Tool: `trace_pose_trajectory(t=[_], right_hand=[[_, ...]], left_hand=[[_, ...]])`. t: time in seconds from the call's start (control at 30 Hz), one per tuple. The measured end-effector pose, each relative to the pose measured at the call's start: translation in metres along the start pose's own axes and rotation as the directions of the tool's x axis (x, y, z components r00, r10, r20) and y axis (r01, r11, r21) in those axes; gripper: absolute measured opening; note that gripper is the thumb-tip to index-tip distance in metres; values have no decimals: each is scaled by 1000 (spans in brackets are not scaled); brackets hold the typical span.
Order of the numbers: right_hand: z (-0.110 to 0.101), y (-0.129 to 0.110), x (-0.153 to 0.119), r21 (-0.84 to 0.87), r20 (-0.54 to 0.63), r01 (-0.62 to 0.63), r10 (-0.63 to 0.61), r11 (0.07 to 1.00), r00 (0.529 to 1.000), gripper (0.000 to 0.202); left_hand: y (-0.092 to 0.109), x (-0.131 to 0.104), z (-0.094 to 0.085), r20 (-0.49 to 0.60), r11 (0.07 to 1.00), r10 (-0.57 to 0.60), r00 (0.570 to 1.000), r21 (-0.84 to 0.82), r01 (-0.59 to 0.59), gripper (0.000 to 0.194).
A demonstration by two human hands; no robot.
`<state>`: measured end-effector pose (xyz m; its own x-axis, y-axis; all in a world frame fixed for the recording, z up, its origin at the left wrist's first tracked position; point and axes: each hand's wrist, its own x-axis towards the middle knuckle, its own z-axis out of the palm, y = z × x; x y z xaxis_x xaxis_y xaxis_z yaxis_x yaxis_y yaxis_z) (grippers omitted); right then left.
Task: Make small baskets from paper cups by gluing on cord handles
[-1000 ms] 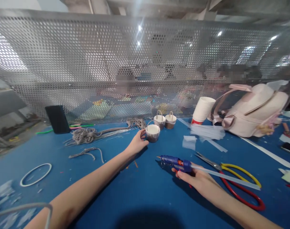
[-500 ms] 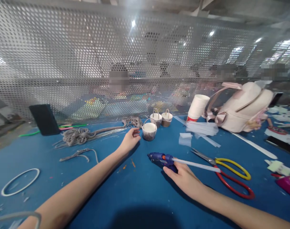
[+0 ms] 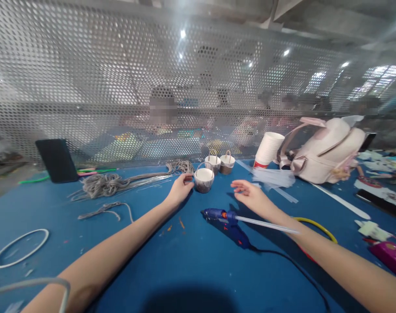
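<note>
White-rimmed mini baskets [image 3: 204, 181], three, center; left hand [image 3: 181, 190] beside nearest, half-curled, can't tell if gripping. Blue glue gun [image 3: 214, 214], one, lower center; right hand [image 3: 251, 196] loosely open, empty.

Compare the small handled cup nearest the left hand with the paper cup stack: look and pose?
The small handled cup is a single piece; the paper cup stack is many cups nested together.
The handled cup stands upright; the stack leans.
The handled cup is white above a dark lower part; the stack is white with red at its bottom end.
Shared: both rest on the blue table.
</note>
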<state>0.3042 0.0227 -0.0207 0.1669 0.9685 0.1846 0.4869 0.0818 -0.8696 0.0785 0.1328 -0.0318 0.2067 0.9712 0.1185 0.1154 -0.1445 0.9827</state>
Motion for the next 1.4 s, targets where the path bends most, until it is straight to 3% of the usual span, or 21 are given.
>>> trace_pose_trajectory(t=[0.2,0.3,0.7,0.9,1.4], right_hand=[[60,-6,48,84,20,94,-96,992,995,69],[72,-9,53,133,7,126,-128,983,992,70],[74,9,55,247,-70,136,-122,959,990,81],[76,5,50,217,-147,156,-125,964,981,66],[57,22,67,181,-382,7,64,983,922,57]], left_hand=[[-5,-2,8,27,998,36,999,-51,-34,25],[-4,-5,10,59,996,45,997,-84,-40,26],[-8,-13,6,145,994,52,988,-107,-36,31],[-10,-12,6,232,990,46,972,-140,-13,39],[-10,-13,3,210,989,53,976,-149,-22,37]])
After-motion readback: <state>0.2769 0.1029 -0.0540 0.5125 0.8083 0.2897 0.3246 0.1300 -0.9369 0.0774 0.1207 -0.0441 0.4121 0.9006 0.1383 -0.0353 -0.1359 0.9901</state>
